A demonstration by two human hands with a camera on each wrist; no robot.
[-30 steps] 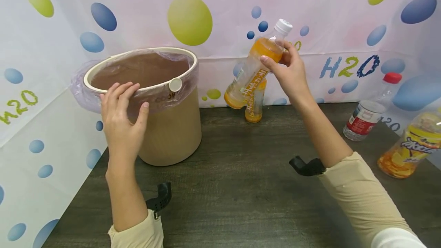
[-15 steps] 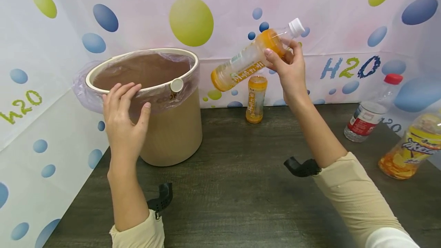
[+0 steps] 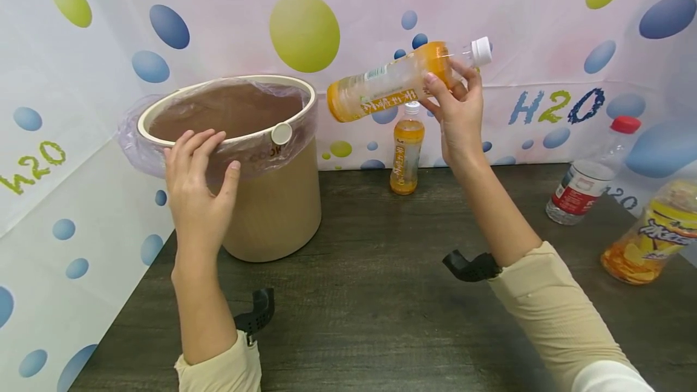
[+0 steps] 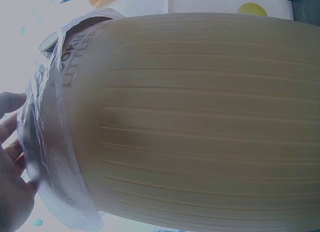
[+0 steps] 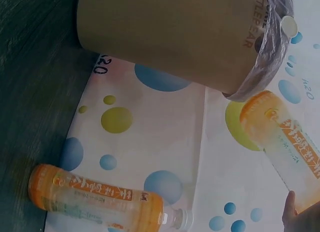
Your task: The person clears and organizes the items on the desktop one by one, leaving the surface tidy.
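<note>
My right hand (image 3: 460,104) grips a clear plastic bottle (image 3: 381,86) with orange bands and a white cap, near its neck. The bottle lies almost level in the air, its base pointing left at the trash can (image 3: 272,210). That beige can has a translucent lilac bag (image 3: 136,150) folded over its rim. Fingers of my left hand (image 3: 193,180) rest on the rim's near side, thumb spread apart. In the left wrist view, the hand (image 4: 15,177) touches the bagged rim. The right wrist view shows the held bottle (image 5: 285,142) beside the can's top.
A matching orange bottle (image 3: 407,153) stands upright by the back wall. On the right stand a red-capped bottle (image 3: 585,180) with a red label and a larger yellow-labelled bottle (image 3: 650,235). The dark wooden table (image 3: 370,307) meets dotted backdrop walls behind and at left.
The held bottle has risen and tipped from steeply slanted to nearly level, its base swinging left and up toward the trash can. My left hand stays at the rim.
</note>
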